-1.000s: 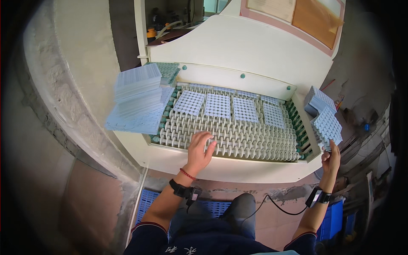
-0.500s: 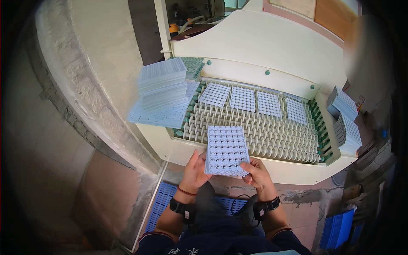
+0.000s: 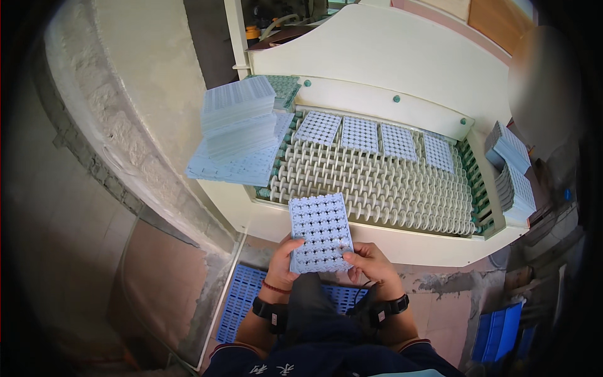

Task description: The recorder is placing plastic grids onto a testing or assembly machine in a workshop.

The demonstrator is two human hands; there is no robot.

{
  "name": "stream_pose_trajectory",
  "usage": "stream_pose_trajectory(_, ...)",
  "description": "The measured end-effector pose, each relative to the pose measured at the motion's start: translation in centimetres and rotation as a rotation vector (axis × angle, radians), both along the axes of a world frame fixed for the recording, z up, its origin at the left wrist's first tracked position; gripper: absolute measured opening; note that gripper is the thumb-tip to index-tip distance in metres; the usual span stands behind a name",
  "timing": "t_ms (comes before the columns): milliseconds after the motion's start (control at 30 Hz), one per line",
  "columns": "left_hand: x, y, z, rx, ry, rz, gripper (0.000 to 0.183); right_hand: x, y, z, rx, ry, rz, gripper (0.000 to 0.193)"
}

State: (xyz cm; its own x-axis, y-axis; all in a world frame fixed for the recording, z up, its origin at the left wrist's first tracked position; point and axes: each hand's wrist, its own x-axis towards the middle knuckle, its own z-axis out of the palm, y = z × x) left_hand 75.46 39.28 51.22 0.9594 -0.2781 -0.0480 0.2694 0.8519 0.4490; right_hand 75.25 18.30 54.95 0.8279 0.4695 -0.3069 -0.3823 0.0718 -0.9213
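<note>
Between my two hands is a stack of pale blue-white perforated panels point(image 3: 319, 229), held over the near edge of the conveyor. My left hand point(image 3: 284, 261) grips its left edge, thumb on top. My right hand point(image 3: 372, 261) pinches the lower right corner, with the thumb on the face. Rows of round cut-outs with small dark spots cover the top panel. Farther off, several similar panels lie side by side on the roller conveyor point(image 3: 377, 195); one of them is the panel point(image 3: 360, 134). The lower panels of my stack are mostly hidden.
At the conveyor's left stands a tall pile of panels point(image 3: 242, 125) on larger light-blue sheets point(image 3: 220, 166). More panel stacks point(image 3: 516, 188) rest on the right rim. A cream machine cover point(image 3: 389, 56) rises behind. Blue slatted mat point(image 3: 242, 298) and a blue crate point(image 3: 496, 333) are on the floor.
The held stack has shifted left and slightly toward me, and its tilt has changed. My left thumb now lies on its face. On the conveyor, the panels have moved slightly farther away.
</note>
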Motion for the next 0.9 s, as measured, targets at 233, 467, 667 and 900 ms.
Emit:
stream_pose_trajectory(233, -0.8, 0.0, 0.6, 0.207, 0.046, 0.18, 0.045, 0.4, -1.2, -1.1, -0.154, -0.192, -0.128, 0.019)
stream_pose_trajectory(467, -1.8, 1.7, -0.8, 0.027, 0.05, 0.186, 0.042, 1.0, -2.6, -2.5, 0.15, -0.087, -0.334, 0.014)
stream_pose_trajectory(667, -3.6, 4.7, -0.9, -0.03, 0.005, 0.145, 0.047, 2.0, -4.3, -2.8, 0.23, -0.151, -0.623, 0.014)
stream_pose_trajectory(900, -5.5, 5.5, 1.6, 0.024, -0.018, 0.18, 0.053, 4.7, 0.9, -2.7, 0.209, -0.134, -0.513, 0.015)
